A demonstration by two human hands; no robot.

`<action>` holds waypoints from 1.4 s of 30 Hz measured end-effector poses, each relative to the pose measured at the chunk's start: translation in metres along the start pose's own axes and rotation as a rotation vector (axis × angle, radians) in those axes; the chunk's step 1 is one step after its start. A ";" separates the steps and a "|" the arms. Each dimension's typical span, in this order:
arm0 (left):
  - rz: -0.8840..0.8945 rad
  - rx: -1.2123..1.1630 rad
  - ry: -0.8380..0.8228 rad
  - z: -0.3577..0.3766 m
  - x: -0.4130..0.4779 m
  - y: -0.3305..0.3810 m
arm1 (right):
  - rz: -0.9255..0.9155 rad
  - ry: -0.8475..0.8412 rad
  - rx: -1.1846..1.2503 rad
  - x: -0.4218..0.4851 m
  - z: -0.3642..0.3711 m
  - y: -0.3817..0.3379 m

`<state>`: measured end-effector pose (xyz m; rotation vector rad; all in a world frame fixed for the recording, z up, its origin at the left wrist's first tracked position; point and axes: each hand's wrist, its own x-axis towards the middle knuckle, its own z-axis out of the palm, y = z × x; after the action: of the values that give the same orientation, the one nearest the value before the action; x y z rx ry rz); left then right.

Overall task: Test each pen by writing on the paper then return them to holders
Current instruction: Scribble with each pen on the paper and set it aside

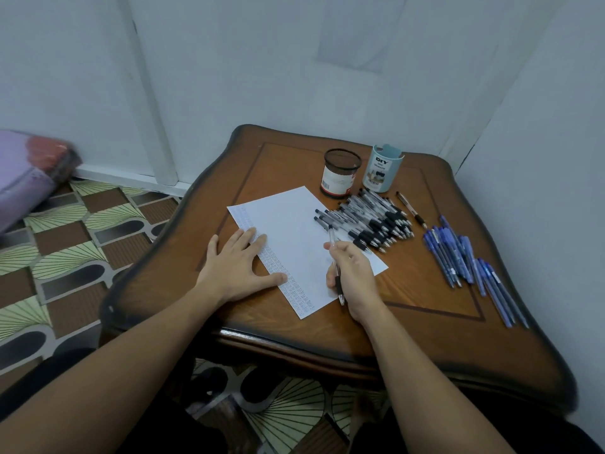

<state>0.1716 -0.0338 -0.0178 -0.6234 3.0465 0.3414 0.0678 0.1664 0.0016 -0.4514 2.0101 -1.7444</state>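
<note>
On the carved brown wooden desk, the left hand presses the white paper sheet flat, fingers spread wide. The right hand has its fingers curled round a clear black-grip pen above the sheet's right edge, beside the heap of black pens.

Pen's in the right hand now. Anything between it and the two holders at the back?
Yes: the pile of black pens lies between the pen in the right hand and the mesh holder and blue holder. It is low; lifting over should clear it.
</note>
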 end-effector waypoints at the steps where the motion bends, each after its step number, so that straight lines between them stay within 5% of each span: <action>1: 0.001 -0.011 0.013 0.000 -0.001 0.000 | 0.000 -0.003 -0.014 0.000 0.000 0.000; 27: -0.006 0.084 0.028 -0.028 0.026 0.027 | 0.051 -0.007 -0.298 0.041 -0.018 -0.026; 42: -0.012 -0.721 0.174 -0.041 0.180 0.090 | -0.191 0.153 -0.316 0.130 -0.056 -0.044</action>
<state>-0.0281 -0.0311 0.0306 -0.7046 3.0159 1.4851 -0.0742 0.1405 0.0365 -0.6463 2.4371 -1.6119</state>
